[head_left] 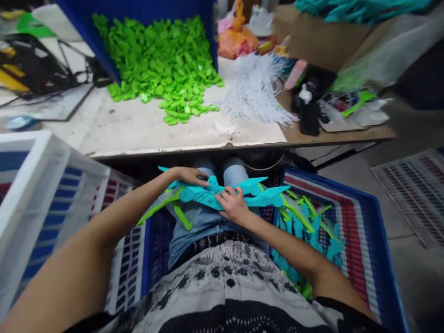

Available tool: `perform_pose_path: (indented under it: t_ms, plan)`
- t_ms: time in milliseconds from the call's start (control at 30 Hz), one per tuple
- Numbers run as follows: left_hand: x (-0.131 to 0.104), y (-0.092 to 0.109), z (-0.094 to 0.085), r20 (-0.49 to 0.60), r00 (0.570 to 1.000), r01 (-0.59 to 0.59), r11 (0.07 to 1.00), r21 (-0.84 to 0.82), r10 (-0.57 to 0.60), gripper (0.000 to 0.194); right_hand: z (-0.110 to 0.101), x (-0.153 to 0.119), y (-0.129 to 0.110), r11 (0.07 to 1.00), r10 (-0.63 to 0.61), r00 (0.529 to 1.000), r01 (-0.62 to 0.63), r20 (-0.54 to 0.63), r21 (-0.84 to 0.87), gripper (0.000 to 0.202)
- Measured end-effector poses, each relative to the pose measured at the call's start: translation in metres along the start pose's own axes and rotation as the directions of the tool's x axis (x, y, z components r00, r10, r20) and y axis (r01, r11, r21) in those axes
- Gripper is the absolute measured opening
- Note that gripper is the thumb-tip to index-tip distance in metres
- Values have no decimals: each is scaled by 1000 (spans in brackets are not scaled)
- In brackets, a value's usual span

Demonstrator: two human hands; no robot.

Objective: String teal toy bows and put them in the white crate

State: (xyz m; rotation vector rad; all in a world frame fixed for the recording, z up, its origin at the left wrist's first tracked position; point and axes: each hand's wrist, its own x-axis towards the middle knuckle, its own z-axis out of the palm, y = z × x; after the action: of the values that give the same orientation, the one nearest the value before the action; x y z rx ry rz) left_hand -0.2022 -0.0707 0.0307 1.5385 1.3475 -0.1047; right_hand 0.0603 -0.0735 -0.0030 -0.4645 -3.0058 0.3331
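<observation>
Across my lap lies a turquoise plastic toy bow with pointed fins and light-green arms at both ends. My left hand grips its upper edge left of the middle, fingers closed over the turquoise part. Around the middle of the bow, my right hand is closed, with the fingers bent on its front face. What the fingertips press on is partly hidden. Similar turquoise and green pieces lie in a blue-rimmed basket beside my right arm.
Ahead is a worktable with small green plastic parts spilling from a blue bin. White strings lie right of them, near a black phone. A white crate stands at my left; a cardboard box sits back right.
</observation>
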Motion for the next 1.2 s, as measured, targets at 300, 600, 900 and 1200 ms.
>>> perform_pose_path:
  t_ms: [300, 600, 900, 1200]
  plan:
    - [-68, -25, 59, -849, -82, -35, 852, -522, -523, 46, -16, -34, 15, 935, -342, 884, 286, 318, 211, 53]
    - [-61, -40, 141, -478, 553, -513, 173, -841, -682, 56, 4, 161, -32, 751, 227, 968, -245, 108, 613, 56]
    - [-126, -77, 87, -443, 788, 74, 781, -620, -427, 49, 26, 174, -59, 851, 97, 967, -202, 234, 485, 58]
    - [-125, -83, 97, -420, 831, 88, 831, -549, -365, 52, 25, 176, -59, 914, -58, 949, -75, 310, 400, 64]
